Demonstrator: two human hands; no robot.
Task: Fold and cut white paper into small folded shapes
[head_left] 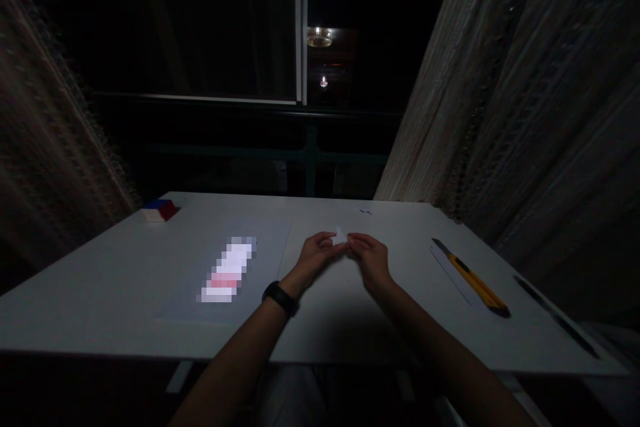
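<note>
Both of my hands meet over the middle of a white table (125,280). My left hand (315,255), with a black band on its wrist, and my right hand (371,257) pinch a small white piece of paper (341,235) between their fingertips. The paper sticks up a little above the fingers. The room is dim, so the paper's shape is hard to make out.
A yellow utility knife (477,280) lies beside a ruler (456,275) at the right. A dark strip (555,315) lies near the right edge. A red, white and blue block (159,209) sits at the far left corner. Curtains hang on both sides of a dark window.
</note>
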